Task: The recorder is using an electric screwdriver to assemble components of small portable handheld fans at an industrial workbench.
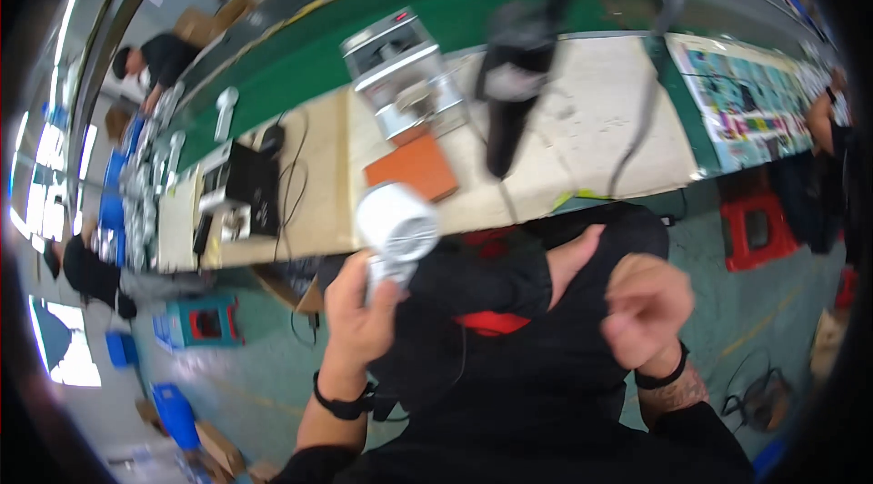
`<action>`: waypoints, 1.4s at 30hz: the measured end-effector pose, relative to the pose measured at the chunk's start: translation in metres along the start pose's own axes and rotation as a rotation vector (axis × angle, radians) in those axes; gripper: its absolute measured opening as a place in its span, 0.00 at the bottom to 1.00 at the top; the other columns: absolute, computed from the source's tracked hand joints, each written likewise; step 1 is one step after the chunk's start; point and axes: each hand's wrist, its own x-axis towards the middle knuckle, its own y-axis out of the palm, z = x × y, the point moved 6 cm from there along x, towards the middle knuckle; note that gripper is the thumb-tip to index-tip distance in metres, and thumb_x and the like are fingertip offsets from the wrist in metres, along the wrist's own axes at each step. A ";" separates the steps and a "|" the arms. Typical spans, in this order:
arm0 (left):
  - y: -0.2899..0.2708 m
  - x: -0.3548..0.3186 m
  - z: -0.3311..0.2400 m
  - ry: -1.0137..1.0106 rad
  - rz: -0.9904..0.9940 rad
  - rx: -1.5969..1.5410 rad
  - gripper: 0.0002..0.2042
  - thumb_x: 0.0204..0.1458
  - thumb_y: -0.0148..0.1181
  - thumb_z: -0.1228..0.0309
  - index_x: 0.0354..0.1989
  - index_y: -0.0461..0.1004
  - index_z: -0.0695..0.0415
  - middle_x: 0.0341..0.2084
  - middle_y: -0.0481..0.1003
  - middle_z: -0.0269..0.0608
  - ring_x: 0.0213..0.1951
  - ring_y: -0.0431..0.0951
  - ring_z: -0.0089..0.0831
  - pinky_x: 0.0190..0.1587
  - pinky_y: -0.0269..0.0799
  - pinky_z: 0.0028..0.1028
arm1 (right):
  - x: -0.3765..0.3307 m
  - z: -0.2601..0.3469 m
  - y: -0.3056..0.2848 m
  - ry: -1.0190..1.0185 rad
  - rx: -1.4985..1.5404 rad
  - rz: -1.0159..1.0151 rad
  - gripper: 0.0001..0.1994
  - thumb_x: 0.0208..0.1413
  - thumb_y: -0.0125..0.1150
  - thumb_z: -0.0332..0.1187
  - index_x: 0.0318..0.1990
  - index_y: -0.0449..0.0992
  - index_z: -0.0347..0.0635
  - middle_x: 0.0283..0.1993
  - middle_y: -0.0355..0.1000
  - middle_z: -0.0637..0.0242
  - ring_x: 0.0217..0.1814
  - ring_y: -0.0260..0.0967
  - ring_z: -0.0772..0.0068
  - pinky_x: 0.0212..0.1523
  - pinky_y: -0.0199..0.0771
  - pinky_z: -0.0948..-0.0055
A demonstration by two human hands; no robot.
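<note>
My left hand (356, 313) grips the handle of a white hair dryer (397, 227), its round grille end turned toward the camera, just in front of the workbench edge. My right hand (647, 307) hovers over my lap with fingers loosely curled and nothing in it; it is blurred. A black tool (509, 88) hangs on a dark cable above the bench, beyond both hands. An orange-brown pad (414, 166) lies on the bench just past the dryer.
A pale wooden workbench (591, 129) carries a metal fixture box (405, 75) and a black device (250, 184) with cables. A green conveyor (364, 29) runs behind. A red stool (753, 229) stands at the right, a blue crate (200, 325) at the left. Other people work nearby.
</note>
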 end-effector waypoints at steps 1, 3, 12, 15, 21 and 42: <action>-0.002 0.003 -0.009 0.080 0.001 0.105 0.18 0.67 0.57 0.61 0.51 0.75 0.67 0.35 0.80 0.41 0.32 0.80 0.26 0.38 0.75 0.26 | 0.003 -0.006 0.032 0.032 -0.088 0.227 0.17 0.51 0.76 0.38 0.42 0.79 0.36 0.24 0.70 0.69 0.25 0.68 0.74 0.30 0.69 0.76; 0.000 0.017 -0.031 0.212 0.014 0.152 0.14 0.53 0.69 0.71 0.47 0.78 0.63 0.36 0.81 0.49 0.34 0.83 0.45 0.39 0.78 0.33 | 0.022 -0.017 0.085 0.124 -0.049 0.283 0.30 0.46 0.81 0.33 0.57 0.77 0.36 0.41 0.76 0.60 0.26 0.71 0.74 0.33 0.73 0.74; 0.026 0.035 -0.046 0.518 0.079 0.187 0.19 0.47 0.73 0.72 0.48 0.79 0.62 0.39 0.82 0.47 0.33 0.84 0.42 0.36 0.78 0.33 | 0.023 -0.063 0.116 0.287 0.212 0.190 0.54 0.49 0.81 0.35 0.77 0.47 0.37 0.66 0.61 0.56 0.66 0.64 0.67 0.65 0.67 0.66; 0.033 0.040 -0.049 0.507 0.088 0.197 0.19 0.46 0.73 0.73 0.48 0.78 0.63 0.38 0.82 0.47 0.33 0.84 0.42 0.36 0.78 0.33 | 0.019 -0.072 0.117 0.461 0.400 0.098 0.54 0.51 0.80 0.33 0.78 0.45 0.37 0.65 0.63 0.59 0.66 0.64 0.69 0.65 0.67 0.67; 0.050 0.043 -0.046 0.445 0.088 0.151 0.22 0.47 0.75 0.75 0.50 0.74 0.64 0.38 0.83 0.48 0.36 0.86 0.41 0.39 0.80 0.32 | 0.019 -0.074 0.114 0.680 0.755 0.035 0.51 0.56 0.75 0.28 0.79 0.42 0.40 0.65 0.68 0.56 0.68 0.66 0.67 0.67 0.69 0.65; 0.083 0.035 -0.011 -0.144 0.058 -0.690 0.11 0.65 0.61 0.75 0.52 0.76 0.68 0.49 0.81 0.50 0.44 0.82 0.24 0.45 0.79 0.25 | 0.017 -0.087 0.106 0.592 0.838 -0.074 0.46 0.62 0.69 0.27 0.79 0.41 0.42 0.63 0.70 0.52 0.70 0.68 0.61 0.64 0.74 0.63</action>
